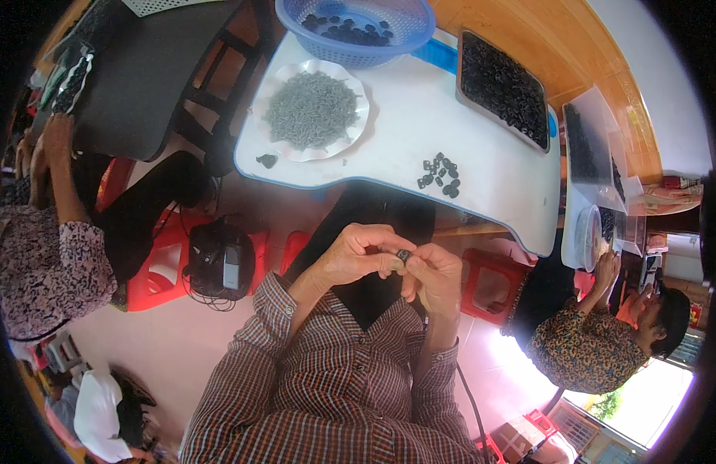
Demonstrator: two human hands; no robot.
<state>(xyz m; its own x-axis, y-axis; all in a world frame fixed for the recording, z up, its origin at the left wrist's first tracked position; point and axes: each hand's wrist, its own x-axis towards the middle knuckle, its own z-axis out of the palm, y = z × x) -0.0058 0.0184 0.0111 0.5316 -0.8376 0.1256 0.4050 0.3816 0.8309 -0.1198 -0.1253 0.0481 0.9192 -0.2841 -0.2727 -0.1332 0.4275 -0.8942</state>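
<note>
While both forearms in checked sleeves come up from the lower edge, the left hand [356,255] and the right hand [435,277] meet just below the near rim of the white bench [497,182]. Between them sits a small dark part [404,254]: the left hand's thumb and curled fingers close over it from the left, and the right hand's fingertips press against it from the right, so both hands are closed in a pinch on the same piece. Whether it is one piece or two fitted together is too small to tell.

Just above the right hand, on the bench, lies a loose cluster of small black pieces [440,174]. Farther up and to the right of the hands stands a grey tray [463,76] filled with black pieces. Above the left hand rests a white scalloped plate [358,131] heaped with grey parts, and a single dark bit [267,161] lies beside it near the bench's left edge. Beyond the plate, a blue perforated basket [410,32] holds more dark pieces. Other people sit well apart to the left and right of the hands.
</note>
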